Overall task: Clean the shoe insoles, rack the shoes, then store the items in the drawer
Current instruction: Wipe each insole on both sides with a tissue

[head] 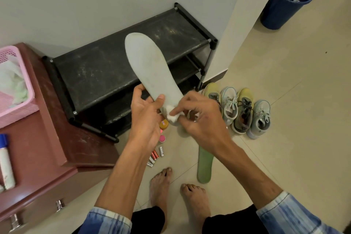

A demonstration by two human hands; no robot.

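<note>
Pink plastic lattice basket (17, 89): set on the reddish-brown drawer cabinet (47, 138), far left.

Black tiered fabric shoe rack (106, 66): stood against the wall.

Pale grey foam insole (150, 66): held upright before the rack, gripped near its heel by the left hand (146, 118), with the thumb laid on its face and the fingers curled behind.

White crumpled wipe (171, 115): pinched in the right hand (199, 118) and pressed to the heel.

The insole is judged light, thin and bendy, and best supported close to the rubbed area.

Green insole (204, 165): laid on the floor tiles.

Four pale lace-up trainers (245, 114): lined up beside the rack, not yet racked.
</note>
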